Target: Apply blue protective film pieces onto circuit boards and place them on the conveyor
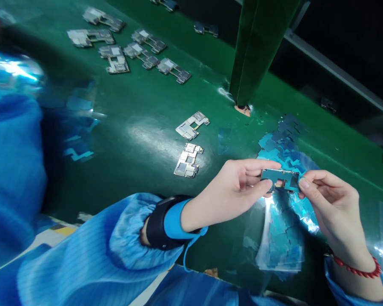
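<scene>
A small circuit board with a blue-green face (280,179) is held up between both hands at the right. My left hand (232,187), with a blue and black wristband, pinches its left end between thumb and fingers. My right hand (333,202), with a red bead bracelet at the wrist, grips the right end with thumb and forefinger. Below and behind the board lie many shiny blue film pieces (282,240) on the green work surface. Two silvery circuit boards, one upper (193,126) and one lower (188,160), lie flat left of my hands.
Several more boards (115,59) lie at the upper left of the green mat (140,97). A green post (255,46) rises behind my hands. At the left edge is another person's blue sleeve (12,170), with blue film scraps (79,153) beside it.
</scene>
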`<state>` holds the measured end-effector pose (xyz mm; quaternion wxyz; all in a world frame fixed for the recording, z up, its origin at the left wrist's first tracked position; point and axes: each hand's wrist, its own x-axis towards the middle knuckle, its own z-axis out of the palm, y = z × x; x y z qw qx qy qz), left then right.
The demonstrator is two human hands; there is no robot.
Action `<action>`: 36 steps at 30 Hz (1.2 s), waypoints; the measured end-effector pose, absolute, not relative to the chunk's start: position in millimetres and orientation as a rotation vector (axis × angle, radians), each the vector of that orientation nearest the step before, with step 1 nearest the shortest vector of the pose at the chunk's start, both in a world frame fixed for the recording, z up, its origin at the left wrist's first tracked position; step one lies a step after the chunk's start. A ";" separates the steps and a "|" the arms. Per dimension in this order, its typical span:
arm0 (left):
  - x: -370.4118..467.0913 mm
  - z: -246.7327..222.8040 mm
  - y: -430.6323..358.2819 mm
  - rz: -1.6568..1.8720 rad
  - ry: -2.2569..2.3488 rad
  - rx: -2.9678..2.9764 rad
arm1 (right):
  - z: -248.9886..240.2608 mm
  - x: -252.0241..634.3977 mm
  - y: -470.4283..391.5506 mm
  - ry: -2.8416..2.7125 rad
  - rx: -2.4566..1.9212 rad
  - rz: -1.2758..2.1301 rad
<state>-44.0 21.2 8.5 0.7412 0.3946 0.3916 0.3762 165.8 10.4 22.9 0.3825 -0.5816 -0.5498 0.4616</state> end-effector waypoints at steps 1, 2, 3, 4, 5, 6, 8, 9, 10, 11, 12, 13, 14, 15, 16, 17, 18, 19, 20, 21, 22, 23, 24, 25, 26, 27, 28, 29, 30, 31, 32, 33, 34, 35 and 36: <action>-43.8 8.4 21.4 0.825 0.856 0.861 | 22.9 165.8 10.3 -1.405 -1.484 1.177; -43.5 8.3 21.5 0.824 0.856 0.861 | 22.9 165.8 10.2 -1.407 -1.484 1.175; -43.3 8.2 21.7 0.823 0.857 0.864 | 23.0 165.7 10.1 -1.409 -1.483 1.176; -43.2 8.1 21.9 0.820 0.861 0.867 | 23.1 165.6 10.0 -1.408 -1.483 1.176; -43.1 7.9 22.0 0.816 0.867 0.871 | 23.2 165.3 9.9 -1.406 -1.482 1.180; -43.2 7.7 22.1 0.813 0.875 0.875 | 23.4 165.0 9.9 -1.404 -1.479 1.182; -43.7 7.3 22.0 0.807 0.884 0.884 | 23.8 164.2 10.3 -1.404 -1.467 1.182; -44.0 7.1 21.8 0.805 0.884 0.889 | 24.1 163.8 10.5 -1.405 -1.464 1.181; -44.3 6.8 21.6 0.806 0.883 0.895 | 24.4 163.5 10.7 -1.407 -1.464 1.179; -44.6 6.6 21.4 0.808 0.880 0.900 | 24.6 163.2 10.9 -1.410 -1.466 1.179; -44.9 6.5 21.1 0.812 0.878 0.904 | 24.9 163.1 11.0 -1.411 -1.469 1.179; -45.1 6.3 20.9 0.816 0.876 0.905 | 25.0 163.0 11.0 -1.410 -1.472 1.180; -45.1 6.2 20.7 0.818 0.878 0.904 | 25.2 163.0 10.9 -1.410 -1.474 1.178; -45.1 6.2 20.6 0.819 0.883 0.902 | 25.2 162.9 10.7 -1.411 -1.473 1.175; -45.0 6.3 20.4 0.817 0.889 0.900 | 25.2 162.6 10.6 -1.414 -1.472 1.173; -44.9 6.4 20.3 0.813 0.898 0.900 | 25.1 162.2 10.4 -1.417 -1.471 1.173; -44.7 6.8 20.2 0.808 0.908 0.900 | 24.9 161.6 10.3 -1.421 -1.468 1.172; -44.5 7.3 20.1 0.802 0.919 0.899 | 24.9 160.8 10.2 -1.425 -1.465 1.171; -44.3 7.9 20.1 0.800 0.928 0.896 | 24.9 159.9 10.1 -1.429 -1.461 1.167; -44.2 8.7 20.1 0.800 0.935 0.890 | 25.1 158.9 10.1 -1.433 -1.457 1.161; -44.1 9.6 20.2 0.802 0.942 0.884 | 25.4 157.9 10.0 -1.436 -1.453 1.150; -44.1 10.5 20.4 0.804 0.948 0.878 | 25.9 156.8 10.0 -1.442 -1.451 1.137; -44.1 11.4 20.7 0.807 0.955 0.875 | 26.4 155.8 10.0 -1.446 -1.450 1.123; -44.2 12.2 21.0 0.808 0.964 0.874 | 27.1 154.8 9.9 -1.449 -1.452 1.112; -44.4 12.9 21.3 0.807 0.972 0.879 | 27.7 153.8 9.9 -1.451 -1.455 1.101; -44.4 13.4 21.6 0.805 0.981 0.885 | 28.3 153.0 10.0 -1.452 -1.459 1.091; -44.5 13.7 21.9 0.805 0.989 0.893 | 28.7 152.1 10.1 -1.455 -1.462 1.082; -44.4 13.8 22.2 0.806 0.996 0.900 | 29.1 151.4 10.2 -1.456 -1.464 1.073; -44.2 13.8 22.4 0.808 1.001 0.905 | 29.3 150.8 10.4 -1.455 -1.463 1.062; -43.9 13.7 22.5 0.808 1.003 0.909 | 29.5 150.3 10.7 -1.455 -1.462 1.053; -43.6 13.6 22.5 0.808 1.006 0.912 | 29.5 149.9 10.9 -1.454 -1.458 1.047; -43.3 13.5 22.5 0.809 1.006 0.912 | 29.6 149.7 11.1 -1.453 -1.455 1.043; -43.0 13.6 22.4 0.809 1.006 0.911 | 29.7 149.6 11.3 -1.455 -1.452 1.042; -42.9 13.8 22.3 0.809 1.006 0.911 | 29.8 149.5 11.4 -1.458 -1.449 1.044; -42.8 14.1 22.2 0.809 1.007 0.909 | 30.0 149.6 11.5 -1.463 -1.446 1.047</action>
